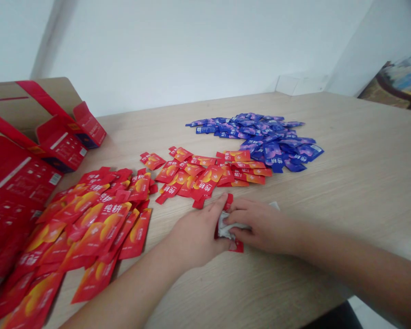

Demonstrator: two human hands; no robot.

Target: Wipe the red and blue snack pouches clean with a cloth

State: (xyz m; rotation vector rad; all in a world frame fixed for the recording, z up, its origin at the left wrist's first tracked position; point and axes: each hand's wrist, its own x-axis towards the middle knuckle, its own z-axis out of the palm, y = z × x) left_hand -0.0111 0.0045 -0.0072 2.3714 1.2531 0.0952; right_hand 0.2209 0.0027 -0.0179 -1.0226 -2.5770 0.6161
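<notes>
Left hand (195,237) and right hand (263,226) pinch one silver-lined red sachet (238,246) in a shared grip.

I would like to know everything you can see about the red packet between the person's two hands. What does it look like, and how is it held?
The red packet is a small, flat sachet of thin, shiny material. It looks bent or crumpled, and a silver-white inner side shows in the middle. Red ends stick out above and below the hands, which hide most of it, so any print cannot be read. The left hand and right hand both hold it, close above the light wood table. Whether it touches the table, I cannot tell.
</notes>
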